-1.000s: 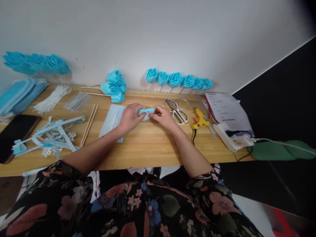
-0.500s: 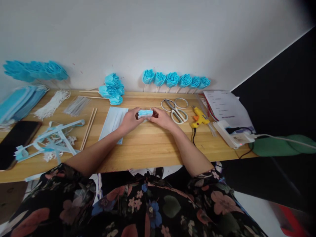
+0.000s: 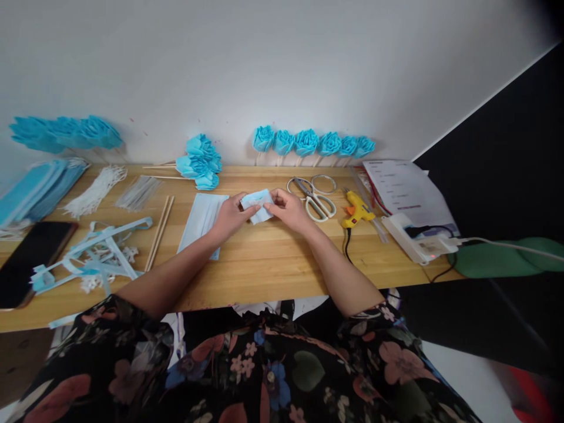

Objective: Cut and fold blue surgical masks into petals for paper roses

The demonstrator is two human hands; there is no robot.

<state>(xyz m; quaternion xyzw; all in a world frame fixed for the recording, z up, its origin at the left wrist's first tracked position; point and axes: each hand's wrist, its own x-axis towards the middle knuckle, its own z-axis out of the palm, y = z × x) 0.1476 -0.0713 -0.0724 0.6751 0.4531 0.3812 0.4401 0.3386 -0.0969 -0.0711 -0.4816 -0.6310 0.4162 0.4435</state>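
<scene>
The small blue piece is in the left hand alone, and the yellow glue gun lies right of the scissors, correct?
Not quite: the head view shows the left hand and right hand both holding the small blue piece. The yellow glue gun does lie right of the scissors.

The left hand (image 3: 231, 217) and right hand (image 3: 288, 210) are holding a blue cloth (image 3: 261, 207), and scissors (image 3: 309, 192) are lying near the right one

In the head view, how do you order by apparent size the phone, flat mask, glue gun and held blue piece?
1. Phone
2. Flat mask, partly hidden
3. Glue gun and held blue piece: too alike to rank
</scene>
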